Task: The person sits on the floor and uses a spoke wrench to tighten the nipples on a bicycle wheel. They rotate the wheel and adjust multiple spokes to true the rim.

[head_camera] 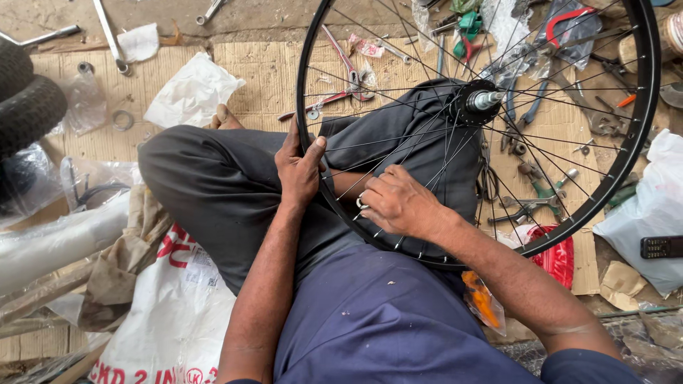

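A black bicycle wheel rim (644, 121) with thin spokes and a hub (475, 101) rests upright across my crossed legs. My left hand (299, 169) grips the rim's near left edge, thumb over the rim. My right hand (398, 203) reaches between the spokes near the rim's lower part and pinches a small metal spoke wrench (361, 204) against a spoke nipple. I sit on flattened cardboard (263, 71), in dark trousers and a blue shirt.
Pliers (530, 107), wrenches and scissors (345, 64) lie scattered on the cardboard behind the wheel. A black tyre (25, 99) sits at the far left, white plastic bags (192, 92) at left and right, a red packet (555, 252) under the rim, a phone (662, 247) at right.
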